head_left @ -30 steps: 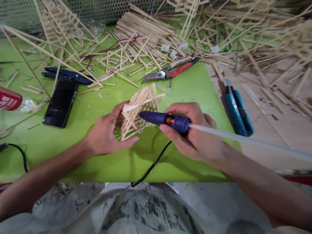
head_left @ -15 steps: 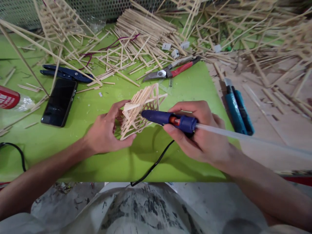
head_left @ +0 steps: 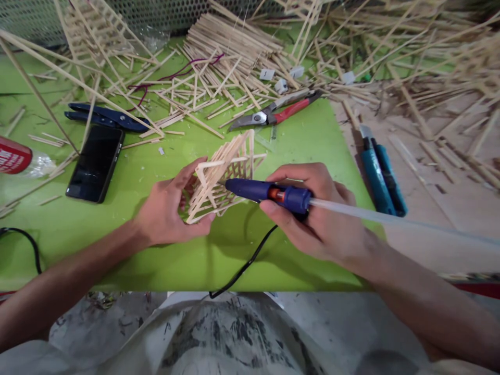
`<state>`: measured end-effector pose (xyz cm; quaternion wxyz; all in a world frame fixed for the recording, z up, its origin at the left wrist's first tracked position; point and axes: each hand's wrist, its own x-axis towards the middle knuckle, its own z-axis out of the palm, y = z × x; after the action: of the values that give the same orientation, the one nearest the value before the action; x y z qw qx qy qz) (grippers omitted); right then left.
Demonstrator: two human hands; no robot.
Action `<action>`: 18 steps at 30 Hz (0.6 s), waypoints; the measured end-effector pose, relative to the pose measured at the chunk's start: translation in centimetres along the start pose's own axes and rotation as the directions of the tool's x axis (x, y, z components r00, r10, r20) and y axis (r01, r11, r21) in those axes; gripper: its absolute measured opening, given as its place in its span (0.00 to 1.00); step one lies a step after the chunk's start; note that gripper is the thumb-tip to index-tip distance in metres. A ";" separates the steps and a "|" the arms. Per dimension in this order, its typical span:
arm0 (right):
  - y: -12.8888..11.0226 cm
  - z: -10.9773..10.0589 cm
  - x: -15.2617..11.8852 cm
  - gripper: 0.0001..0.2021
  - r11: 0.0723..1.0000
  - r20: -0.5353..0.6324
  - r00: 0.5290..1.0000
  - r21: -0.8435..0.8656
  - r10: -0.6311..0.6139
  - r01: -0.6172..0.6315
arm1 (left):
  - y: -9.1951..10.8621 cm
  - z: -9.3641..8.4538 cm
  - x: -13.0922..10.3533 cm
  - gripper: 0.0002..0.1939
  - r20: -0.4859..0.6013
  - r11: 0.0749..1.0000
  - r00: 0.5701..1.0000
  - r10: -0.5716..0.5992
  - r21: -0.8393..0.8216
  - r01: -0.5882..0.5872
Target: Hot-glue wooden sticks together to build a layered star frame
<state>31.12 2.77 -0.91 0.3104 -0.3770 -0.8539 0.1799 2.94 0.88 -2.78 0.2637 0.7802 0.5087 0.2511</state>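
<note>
My left hand (head_left: 167,208) grips the left side of a small lattice frame (head_left: 219,179) built from thin wooden sticks, the thumb at its lower edge. In my right hand (head_left: 328,213) is a blue hot glue gun (head_left: 250,190), its nozzle pointing left at the sticks of the frame. Whether the tip touches a stick, I cannot tell. A long clear glue stick (head_left: 359,209) juts from the back of the gun toward the right. Below, a black cord (head_left: 250,263) runs down over the table edge.
Garden shears with a red handle (head_left: 289,110) lie behind the frame. Left are a black phone (head_left: 96,164), dark blue pliers (head_left: 109,119) and a red-labelled bottle (head_left: 15,156). Teal cutters (head_left: 383,177) lie right. Heaped wooden sticks (head_left: 234,47) fill the back of the green table (head_left: 164,265).
The lattice frame has tilted slightly in my left hand, its lower corner moving left. My right hand and the glue gun have shifted slightly left.
</note>
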 end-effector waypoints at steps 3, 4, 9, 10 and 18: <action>-0.1 0.0 0.0 0.11 1.000 -0.024 1.000 0.018 0.012 -0.012 | 0.0 -0.1 0.0 0.44 -0.009 1.000 1.000 0.026 0.009 -0.026; -0.1 -0.1 0.0 0.11 1.000 -0.037 0.999 0.022 0.014 -0.013 | 0.0 -0.1 0.0 0.44 -0.010 1.000 1.000 0.028 0.013 -0.028; 0.1 -0.2 -0.1 0.12 1.000 -0.006 1.000 0.012 0.016 -0.016 | -0.1 -0.1 0.0 0.47 0.001 0.999 0.999 0.044 0.022 -0.044; 0.1 -0.2 -0.1 0.12 1.000 -0.006 1.000 0.007 0.020 -0.020 | -0.1 -0.1 0.0 0.48 0.003 0.999 0.999 0.044 0.022 -0.044; 0.1 -0.2 0.0 0.10 0.999 0.009 1.000 0.045 -0.003 0.003 | -0.2 -0.1 0.1 0.44 -0.010 0.998 0.998 0.066 0.012 -0.066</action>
<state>31.29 2.80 -0.86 0.3152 -0.3678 -0.8516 0.2003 2.81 1.04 -2.83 0.2482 0.7967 0.4854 0.2609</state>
